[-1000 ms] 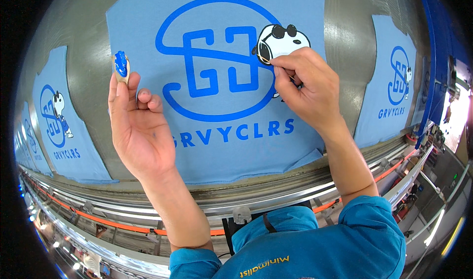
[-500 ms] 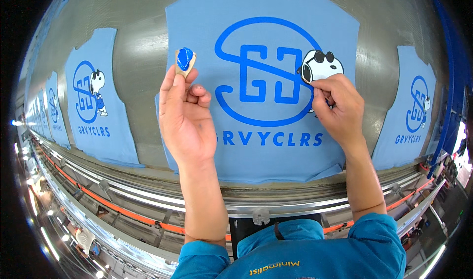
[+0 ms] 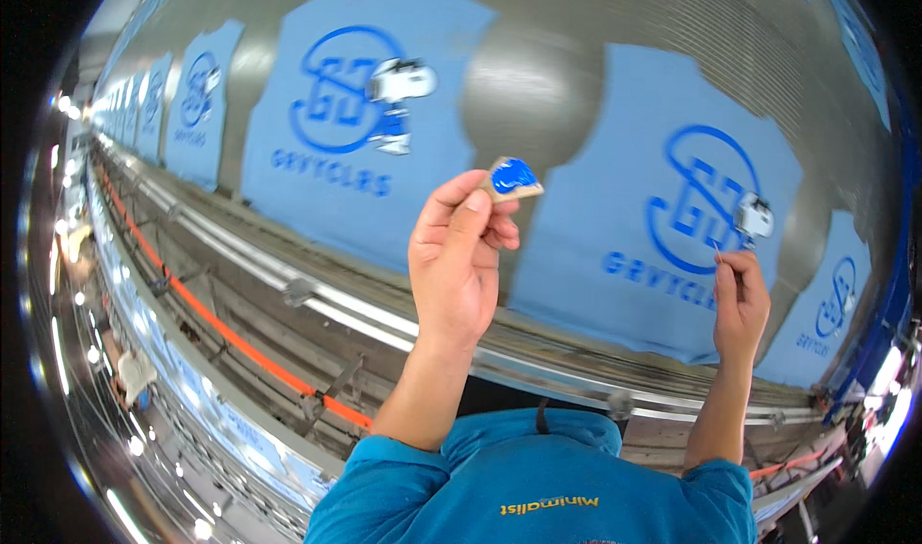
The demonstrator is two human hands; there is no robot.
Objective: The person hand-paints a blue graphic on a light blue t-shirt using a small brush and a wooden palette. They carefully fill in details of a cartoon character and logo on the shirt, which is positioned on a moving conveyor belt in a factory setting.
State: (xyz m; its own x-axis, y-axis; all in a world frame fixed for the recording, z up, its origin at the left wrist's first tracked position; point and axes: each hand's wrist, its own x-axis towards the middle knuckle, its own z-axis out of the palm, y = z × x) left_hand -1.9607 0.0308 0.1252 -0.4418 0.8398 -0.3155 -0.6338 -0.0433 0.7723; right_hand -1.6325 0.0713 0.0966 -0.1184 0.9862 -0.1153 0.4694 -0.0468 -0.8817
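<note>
Left hand [image 3: 456,265]: near the middle of the frame, palm side showing, thumb and index finger pinching a small tan piece [image 3: 522,192]; the other fingers curl loosely.
Blue paste [image 3: 512,175]: a thick, glossy heap on the tan piece, above the left fingertips.
Right hand [image 3: 742,304]: right of centre, thumb and fingertips pressed together around a thin pale stick [image 3: 717,249] that juts up and to the left; whether its tip touches cloth, I cannot tell.
Printed panel [image 3: 576,222]: light blue cloth in the right half, behind the right hand, lying tilted with a blue ring emblem, a row of blue letters and a white cartoon dog [image 3: 756,216]; the hand covers part of the print.
Neighbouring panel [image 3: 279,213]: upper left of centre, the same design, with the dog's whole figure showing.
Table [image 3: 538,83]: grey and shiny, under the panels, which recede in a row toward the upper left.
Table edge: metal rails [image 3: 379,325] and an orange strip [image 3: 346,411] slanting across the lower left.
Clothing: teal shirt [image 3: 538,458] at bottom centre.
Sharpness: prints slightly blurred.
</note>
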